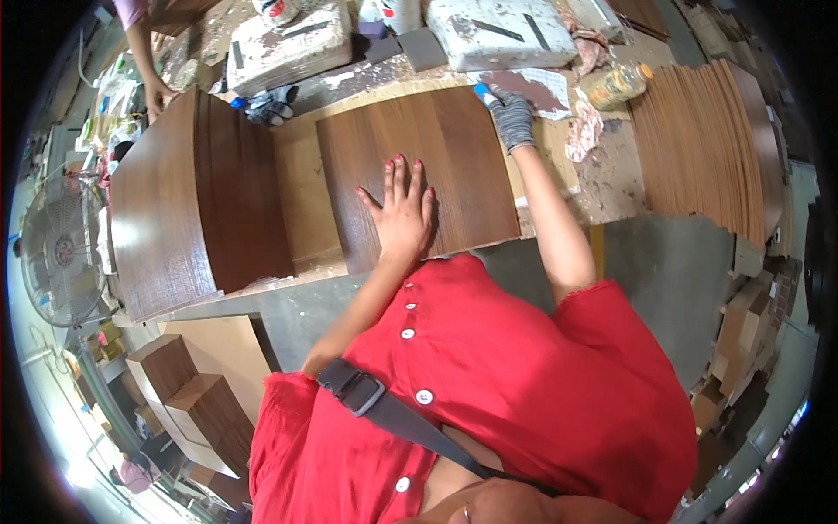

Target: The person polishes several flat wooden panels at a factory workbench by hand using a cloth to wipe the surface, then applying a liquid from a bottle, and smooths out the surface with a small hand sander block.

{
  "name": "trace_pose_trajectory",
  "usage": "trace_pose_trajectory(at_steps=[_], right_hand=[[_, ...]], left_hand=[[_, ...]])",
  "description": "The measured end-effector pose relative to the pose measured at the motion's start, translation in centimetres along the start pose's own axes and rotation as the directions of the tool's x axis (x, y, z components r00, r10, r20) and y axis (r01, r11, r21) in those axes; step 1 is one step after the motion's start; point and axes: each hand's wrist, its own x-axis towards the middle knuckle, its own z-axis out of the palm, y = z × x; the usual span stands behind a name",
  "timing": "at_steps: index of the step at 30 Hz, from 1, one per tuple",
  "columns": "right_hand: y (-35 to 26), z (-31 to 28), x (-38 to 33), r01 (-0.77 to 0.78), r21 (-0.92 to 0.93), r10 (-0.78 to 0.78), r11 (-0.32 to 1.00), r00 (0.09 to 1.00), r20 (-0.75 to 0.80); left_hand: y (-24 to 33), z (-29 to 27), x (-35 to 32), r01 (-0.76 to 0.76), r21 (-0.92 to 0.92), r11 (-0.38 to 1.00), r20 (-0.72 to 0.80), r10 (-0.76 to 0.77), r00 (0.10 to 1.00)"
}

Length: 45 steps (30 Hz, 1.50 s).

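Note:
A brown wood-grain panel (467, 175) lies flat on the workbench in front of me. Bare and with its fingers spread, my left hand (403, 214) rests on the panel's near middle. My right hand (513, 122) wears a grey knitted glove and is at the panel's far right corner. Its fingers are closed on a small blue-and-white object (483, 91), mostly covered by the glove, so its kind is unclear. Beside that hand lies a white sheet with a dark brown patch (543, 90).
Stacked brown panels stand left (157, 201) and right (698, 144) on the bench. A capped bottle (618, 87), a crumpled cloth (584, 133), another glove (269, 106) and paint-stained white containers (292, 48) lie beyond. Another person's hand (155, 94) touches the left stack. A fan (63, 251) stands left.

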Motion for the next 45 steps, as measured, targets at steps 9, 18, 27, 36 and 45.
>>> trace_pose_trajectory(at_steps=[9,18,27,36,45], right_hand=[[-3.7,-7.9,-15.8,-0.031,-0.208,0.053,0.978,0.994,0.099],[-2.8,-13.3,-30.9,-0.17,-0.222,0.192,0.96,0.978,0.083],[-2.1,-13.2,-30.7,-0.075,-0.155,0.072,0.985,0.997,-0.03],[1.1,-10.5,-6.4,0.126,-0.211,-0.177,0.969,0.953,-0.245],[3.1,-13.7,-4.4,-0.485,-0.769,0.326,0.416,0.869,-0.372]], left_hand=[[-0.1,0.0,-0.4,-0.002,0.044,0.999,-0.017,0.003,1.0],[0.1,0.8,-0.4,0.007,0.081,0.997,-0.028,-0.005,1.0],[-1.8,0.9,-0.9,-0.079,0.018,0.997,-0.072,0.08,0.994],[-5.2,-1.4,-4.4,-0.083,0.043,0.996,0.015,0.082,0.997],[-5.8,-1.5,-4.7,-0.076,-0.016,0.997,0.006,0.077,0.997]])
